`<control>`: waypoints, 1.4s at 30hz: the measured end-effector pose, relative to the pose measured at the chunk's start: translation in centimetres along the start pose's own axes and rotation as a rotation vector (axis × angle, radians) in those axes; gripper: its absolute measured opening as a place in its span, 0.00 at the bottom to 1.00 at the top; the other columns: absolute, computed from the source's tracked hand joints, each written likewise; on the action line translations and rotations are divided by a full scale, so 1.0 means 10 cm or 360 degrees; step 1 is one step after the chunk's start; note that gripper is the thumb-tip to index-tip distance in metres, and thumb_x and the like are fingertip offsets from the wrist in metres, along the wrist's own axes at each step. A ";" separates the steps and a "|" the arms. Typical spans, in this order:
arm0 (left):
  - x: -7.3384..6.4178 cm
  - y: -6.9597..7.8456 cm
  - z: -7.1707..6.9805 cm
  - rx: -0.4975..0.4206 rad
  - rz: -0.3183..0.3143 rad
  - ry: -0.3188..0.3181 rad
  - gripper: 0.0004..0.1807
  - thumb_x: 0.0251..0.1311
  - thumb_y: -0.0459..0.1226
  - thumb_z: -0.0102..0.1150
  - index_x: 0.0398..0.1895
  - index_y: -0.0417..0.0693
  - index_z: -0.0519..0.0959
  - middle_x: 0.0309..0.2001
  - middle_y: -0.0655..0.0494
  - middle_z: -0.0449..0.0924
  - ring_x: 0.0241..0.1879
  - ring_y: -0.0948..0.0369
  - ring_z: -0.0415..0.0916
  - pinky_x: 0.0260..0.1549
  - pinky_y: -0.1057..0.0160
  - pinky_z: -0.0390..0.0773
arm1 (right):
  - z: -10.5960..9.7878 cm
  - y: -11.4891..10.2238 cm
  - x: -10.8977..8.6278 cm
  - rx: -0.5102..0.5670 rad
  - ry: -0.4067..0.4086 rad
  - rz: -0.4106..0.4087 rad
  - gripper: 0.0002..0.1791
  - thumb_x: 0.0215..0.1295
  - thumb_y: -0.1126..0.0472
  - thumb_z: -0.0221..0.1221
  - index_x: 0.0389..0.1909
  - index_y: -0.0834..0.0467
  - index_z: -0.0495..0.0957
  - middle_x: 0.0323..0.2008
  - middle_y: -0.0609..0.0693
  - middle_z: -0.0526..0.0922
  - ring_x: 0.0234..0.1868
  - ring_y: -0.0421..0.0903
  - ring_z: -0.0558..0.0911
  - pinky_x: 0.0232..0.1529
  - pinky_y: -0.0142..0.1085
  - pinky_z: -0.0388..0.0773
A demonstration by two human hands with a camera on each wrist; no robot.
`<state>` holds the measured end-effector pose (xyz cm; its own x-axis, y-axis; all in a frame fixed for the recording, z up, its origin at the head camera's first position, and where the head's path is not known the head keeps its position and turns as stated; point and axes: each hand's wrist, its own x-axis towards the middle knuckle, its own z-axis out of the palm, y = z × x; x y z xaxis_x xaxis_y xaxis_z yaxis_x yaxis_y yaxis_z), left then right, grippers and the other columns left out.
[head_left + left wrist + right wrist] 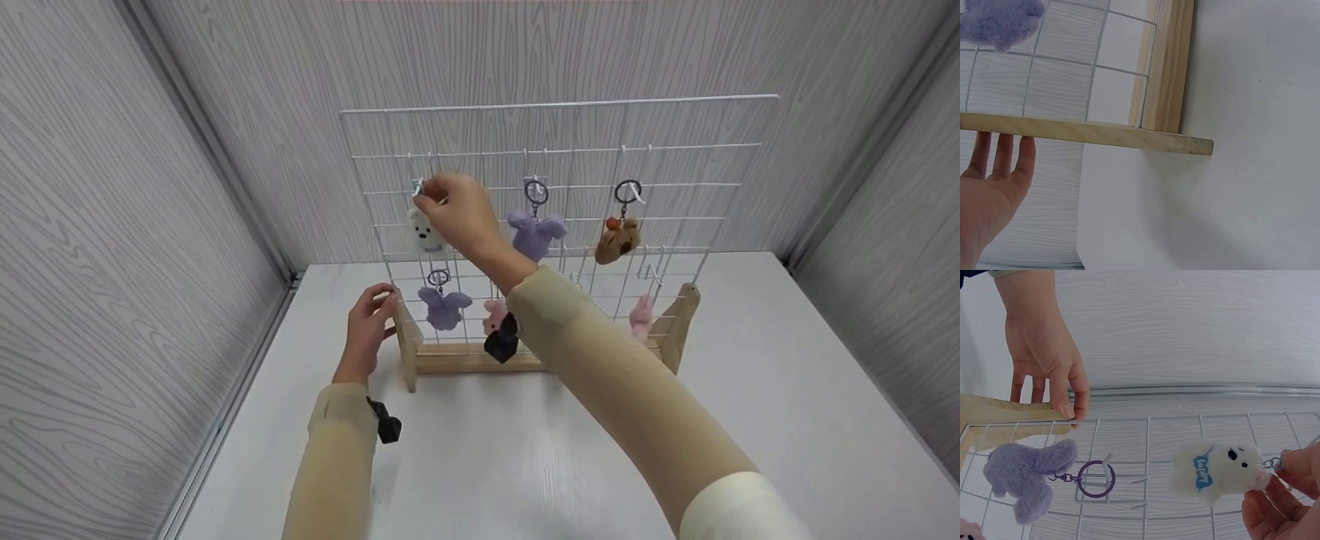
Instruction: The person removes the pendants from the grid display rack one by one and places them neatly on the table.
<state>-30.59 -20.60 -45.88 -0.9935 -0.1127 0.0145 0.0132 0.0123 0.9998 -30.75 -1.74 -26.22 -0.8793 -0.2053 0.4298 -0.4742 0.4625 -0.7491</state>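
Beige sleeves (607, 375) cross the white surface (540, 465) between wood-grain walls (90, 262). At the wire rack's (559, 104) upper-left corner, the right grip (459, 214) pinches a white plush bear's (1227, 469) blue chain (1273, 463); the left grip's (367, 326) straight fingers touch the wooden upright (409, 349). The right wrist view reveals a blue lettered patch (1203, 471) on the bear.

We look forward and down from the head; close up, both wrist views share one flat, tan wooden post (1086, 131).
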 end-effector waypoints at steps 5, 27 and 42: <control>-0.01 -0.01 0.01 -0.0001 -0.0018 0.0021 0.18 0.68 0.42 0.50 0.58 0.47 0.68 0.56 0.46 0.68 0.54 0.52 0.67 0.50 0.48 0.71 | -0.02 0.00 -0.04 0.0055 -0.0018 -0.0038 0.08 0.64 0.62 0.58 0.37 0.63 0.81 0.35 0.52 0.82 0.37 0.43 0.78 0.36 0.30 0.74; -0.02 -0.02 0.05 0.0023 0.0032 0.0058 0.17 0.68 0.42 0.49 0.58 0.48 0.67 0.56 0.46 0.67 0.55 0.52 0.67 0.50 0.47 0.70 | -0.22 -0.11 -0.21 0.0294 -0.0105 -0.0115 0.08 0.62 0.62 0.61 0.37 0.63 0.81 0.33 0.52 0.81 0.34 0.42 0.78 0.36 0.31 0.76; -0.02 -0.02 0.07 0.0046 0.0049 0.0049 0.17 0.69 0.42 0.47 0.57 0.48 0.66 0.55 0.46 0.67 0.55 0.53 0.66 0.50 0.48 0.70 | -0.23 0.09 -0.48 0.0328 -0.0131 -0.0215 0.06 0.60 0.62 0.62 0.33 0.62 0.82 0.29 0.49 0.82 0.32 0.42 0.77 0.33 0.32 0.75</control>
<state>-30.48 -19.91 -46.06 -0.9888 -0.1422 0.0462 0.0402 0.0448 0.9982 -26.87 1.64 -27.75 -0.8038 -0.3269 0.4970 -0.5796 0.2425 -0.7780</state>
